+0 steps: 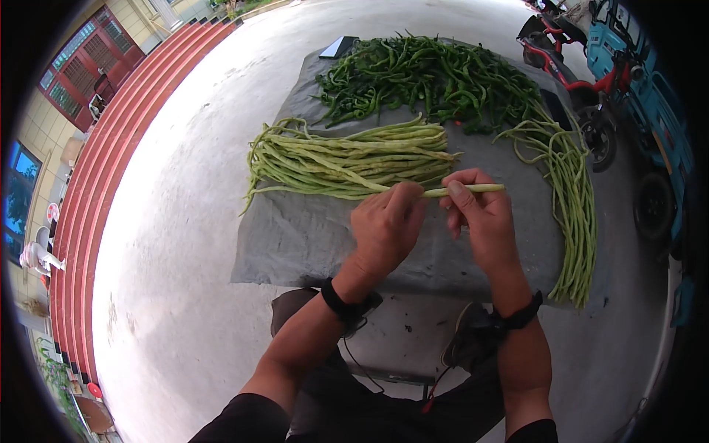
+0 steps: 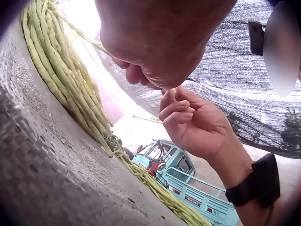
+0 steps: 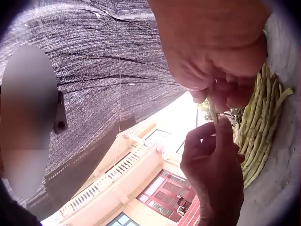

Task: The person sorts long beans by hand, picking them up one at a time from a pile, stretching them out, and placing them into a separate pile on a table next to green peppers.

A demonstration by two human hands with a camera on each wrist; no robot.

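Observation:
One long pale green bean (image 1: 474,188) is stretched between the two hands, above the near edge of a thick pile of long beans (image 1: 354,156). The left hand (image 1: 389,224) grips it with curled fingers, and its other part runs left toward the pile. Thumb and fingers of the right hand (image 1: 480,214) pinch the bean near its right end, which sticks out past them. In the right wrist view a short stretch of the bean (image 3: 212,109) shows between the left hand (image 3: 214,165) and the right hand (image 3: 216,56).
Green peppers (image 1: 436,77) lie heaped at the back of the grey sheet (image 1: 295,236), with a phone (image 1: 338,47) at their left. A thinner bundle of long beans (image 1: 572,221) lies along the right edge. Beyond stand a blue three-wheeler (image 1: 635,88) and red steps (image 1: 118,148).

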